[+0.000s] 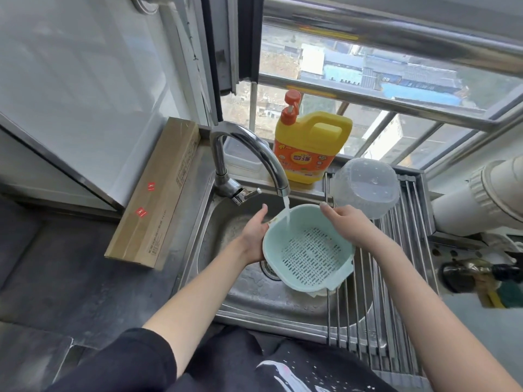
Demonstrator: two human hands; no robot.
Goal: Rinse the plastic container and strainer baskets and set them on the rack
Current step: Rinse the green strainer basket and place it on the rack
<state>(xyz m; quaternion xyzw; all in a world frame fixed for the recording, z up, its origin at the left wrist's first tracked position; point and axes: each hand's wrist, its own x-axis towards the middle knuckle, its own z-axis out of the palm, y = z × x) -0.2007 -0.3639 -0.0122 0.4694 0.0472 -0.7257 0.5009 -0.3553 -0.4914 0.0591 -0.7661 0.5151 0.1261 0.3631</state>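
Note:
A pale green strainer basket (308, 247) with a slotted bottom is held over the steel sink (254, 295), tilted toward me. My left hand (253, 236) grips its left rim and my right hand (348, 223) grips its right rim. Water runs from the chrome faucet (249, 151) onto the basket's inner far wall. A clear plastic container (366, 188) lies upside down on the metal roll-up rack (396, 278) at the sink's right. Something white (319, 292) shows beneath the green basket; I cannot tell what it is.
A yellow detergent bottle (308, 148) with an orange pump stands on the ledge behind the sink. A long cardboard box (154, 199) leans along the left counter edge. A white pipe (481, 199) and a valve (475, 274) sit to the right. The window (368, 80) is behind.

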